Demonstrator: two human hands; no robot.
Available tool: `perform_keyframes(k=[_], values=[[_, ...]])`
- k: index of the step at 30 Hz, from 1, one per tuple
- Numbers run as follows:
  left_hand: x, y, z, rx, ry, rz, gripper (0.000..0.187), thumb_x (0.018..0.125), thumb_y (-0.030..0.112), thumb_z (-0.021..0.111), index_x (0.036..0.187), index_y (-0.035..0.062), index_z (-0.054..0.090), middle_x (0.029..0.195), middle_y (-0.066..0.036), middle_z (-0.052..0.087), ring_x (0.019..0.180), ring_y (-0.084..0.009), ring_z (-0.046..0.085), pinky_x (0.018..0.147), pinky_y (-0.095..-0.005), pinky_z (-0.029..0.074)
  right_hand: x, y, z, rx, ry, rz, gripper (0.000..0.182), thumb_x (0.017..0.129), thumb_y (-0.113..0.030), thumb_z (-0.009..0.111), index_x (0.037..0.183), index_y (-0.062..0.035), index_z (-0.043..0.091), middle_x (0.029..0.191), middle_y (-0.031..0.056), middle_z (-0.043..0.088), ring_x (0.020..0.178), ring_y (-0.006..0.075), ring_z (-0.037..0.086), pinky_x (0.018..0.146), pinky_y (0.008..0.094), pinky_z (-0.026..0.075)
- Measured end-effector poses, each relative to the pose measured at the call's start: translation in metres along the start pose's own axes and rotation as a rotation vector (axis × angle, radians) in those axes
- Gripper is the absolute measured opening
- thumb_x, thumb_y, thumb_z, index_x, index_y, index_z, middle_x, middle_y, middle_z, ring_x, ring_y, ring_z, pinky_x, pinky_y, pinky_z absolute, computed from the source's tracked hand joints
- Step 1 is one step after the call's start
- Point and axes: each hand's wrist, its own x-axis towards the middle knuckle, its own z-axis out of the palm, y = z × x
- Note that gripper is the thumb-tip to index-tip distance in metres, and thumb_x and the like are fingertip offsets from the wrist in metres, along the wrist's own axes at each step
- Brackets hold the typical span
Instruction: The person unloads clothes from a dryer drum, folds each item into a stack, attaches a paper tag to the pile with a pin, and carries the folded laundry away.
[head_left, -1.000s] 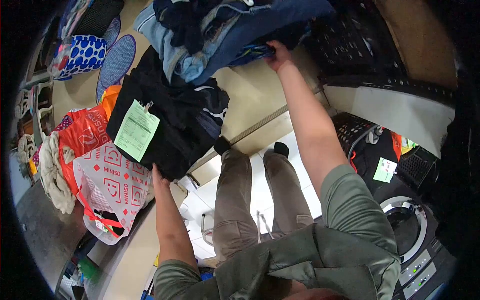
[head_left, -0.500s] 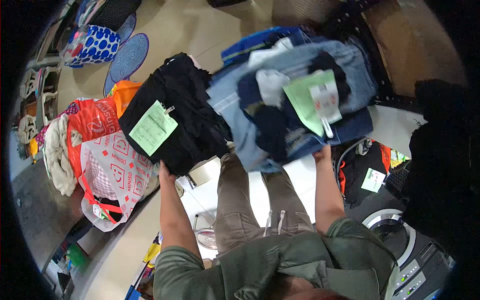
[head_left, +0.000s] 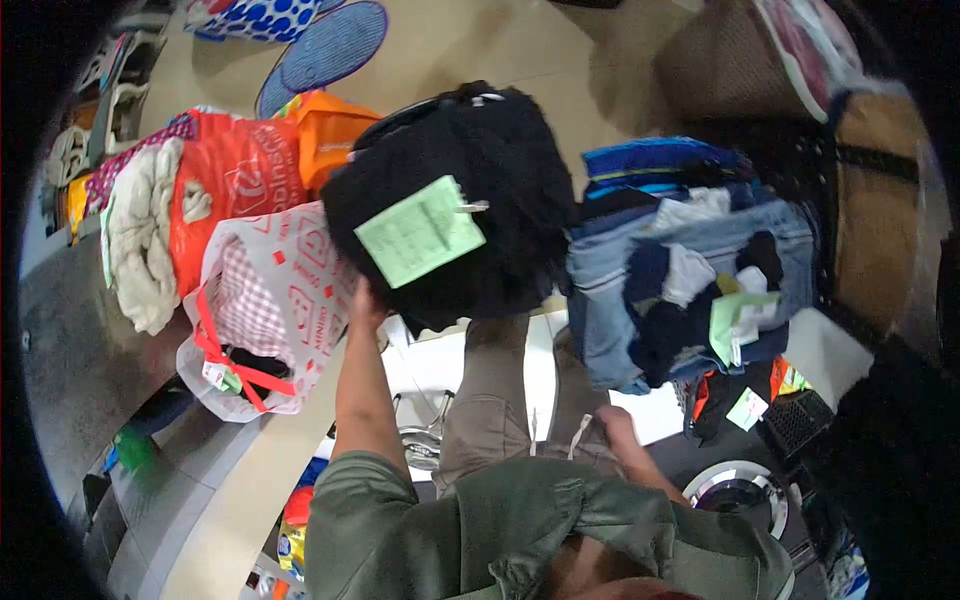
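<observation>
My left hand (head_left: 368, 305) grips the near left edge of a folded stack of black clothes (head_left: 500, 150), its fingers partly hidden beneath the cloth. A pale green paper slip (head_left: 420, 232) is clipped on top of that stack. To the right sits a pile of folded jeans (head_left: 610, 300), with dark and light socks (head_left: 688, 275) and another green slip (head_left: 728, 330) lying on it. My right hand (head_left: 622, 435) is apart from the pile, in front of my trousers, somewhat blurred, with its fingers loosely apart and nothing visible in them.
On the left, a printed plastic bag (head_left: 310, 290) of clothes stands beside a red bag (head_left: 240, 160) and an orange bag (head_left: 335, 135). A washing machine (head_left: 735, 490) is at lower right. A brown box (head_left: 880, 200) stands right of the jeans. Blue mats (head_left: 335, 45) lie on the floor.
The jeans pile has moved right and down, and my right hand has let go of it and drawn back toward my body. The black stack has shifted right with my left hand.
</observation>
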Motion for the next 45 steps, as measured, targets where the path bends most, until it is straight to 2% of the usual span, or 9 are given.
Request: perform_keyframes(k=[1,3,6,9,23,34,38,42,45], values=[[-0.007,0.013,0.006,0.089,0.063,-0.095,0.062,0.076,0.052,0.053,0.123,0.0131,0.042,0.124,-0.007,0.045,0.11,-0.03,0.041,0.091,-0.0487,0.031,-0.024,-0.027,0.053,-0.572,0.085,-0.272,0.031,0.076,-0.021,0.061,0.098,0.0004,0.059,0.095,0.0121,0.061,0.09,0.0257,0.057,0.078,0.0294,0.044],[-0.012,0.027,0.016,0.238,0.112,-0.237,0.06,0.076,0.051,0.053,0.121,0.0123,0.044,0.123,-0.007,0.046,0.11,-0.0288,0.042,0.09,-0.0507,0.032,-0.002,-0.075,0.132,-0.401,-0.063,-0.411,0.055,0.071,-0.021,0.068,0.115,0.0023,0.047,0.109,0.0142,0.054,0.099,0.022,0.052,0.084,0.0281,0.041],[0.0,0.037,0.014,0.289,-0.024,-0.314,0.053,0.075,0.043,0.058,0.116,0.0099,0.049,0.118,-0.008,0.05,0.107,-0.0251,0.046,0.086,-0.048,0.039,-0.002,-0.179,0.238,0.039,-0.302,0.075,0.057,0.077,-0.024,0.063,0.122,-0.0008,0.038,0.126,0.011,0.039,0.118,0.0248,0.035,0.086,0.0501,0.037],[0.022,0.035,0.026,0.233,0.044,-0.246,0.043,0.072,0.038,0.062,0.1,0.0053,0.059,0.099,-0.009,0.061,0.089,-0.0232,0.057,0.079,-0.0384,0.044,0.09,-0.161,0.284,0.389,-0.42,0.171,0.051,0.08,-0.023,0.06,0.118,0.004,0.039,0.122,0.0099,0.043,0.107,0.0263,0.043,0.084,0.0433,0.041],[0.114,0.082,0.242,0.248,-0.086,-0.041,0.045,0.083,0.031,0.053,0.12,0.0066,0.043,0.112,-0.007,0.054,0.099,-0.0208,0.054,0.077,-0.0347,0.047,0.135,-0.382,0.283,0.89,0.138,-0.319,0.031,0.08,-0.007,0.047,0.109,-0.0006,0.051,0.108,0.0102,0.053,0.099,0.0237,0.05,0.09,0.0354,0.038],[0.17,0.035,0.462,0.51,-0.281,0.051,0.029,0.084,0.016,0.05,0.111,0.0053,0.047,0.097,-0.012,0.056,0.085,-0.022,0.057,0.069,-0.0364,0.049,0.081,-0.526,0.196,1.331,0.273,-0.549,0.056,0.084,-0.042,0.045,0.121,-0.0009,0.043,0.119,0.0117,0.049,0.105,0.0257,0.048,0.094,0.0349,0.034],[0.168,0.021,0.503,0.56,-0.295,-0.078,0.03,0.085,0.019,0.051,0.111,0.0053,0.046,0.102,-0.009,0.055,0.088,-0.0239,0.056,0.067,-0.0377,0.049,0.042,-0.482,0.194,0.923,0.212,-0.567,0.076,0.084,-0.033,0.05,0.136,-0.0002,0.005,0.138,0.0133,0.022,0.123,0.0229,0.028,0.1,0.0318,0.023],[0.153,0.047,0.502,0.989,-0.106,-0.073,0.059,0.082,0.034,0.056,0.13,0.0136,0.029,0.112,-0.012,0.049,0.097,-0.0302,0.05,0.071,-0.0472,0.045,-0.076,-0.405,0.189,0.495,-0.115,-0.693,0.045,0.085,-0.021,0.055,0.124,-0.006,0.041,0.116,0.0032,0.049,0.108,0.0131,0.044,0.093,0.027,0.033],[0.147,0.057,0.433,1.252,-0.251,0.554,0.072,0.074,0.039,0.063,0.125,-0.0031,0.034,0.123,-0.023,0.041,0.114,-0.0322,0.041,0.097,-0.0367,0.031,-0.148,-0.318,0.16,0.458,-0.409,-0.513,0.038,0.085,-0.022,0.054,0.117,-0.0036,0.048,0.117,0.0085,0.052,0.104,0.0147,0.048,0.09,0.0267,0.036]])
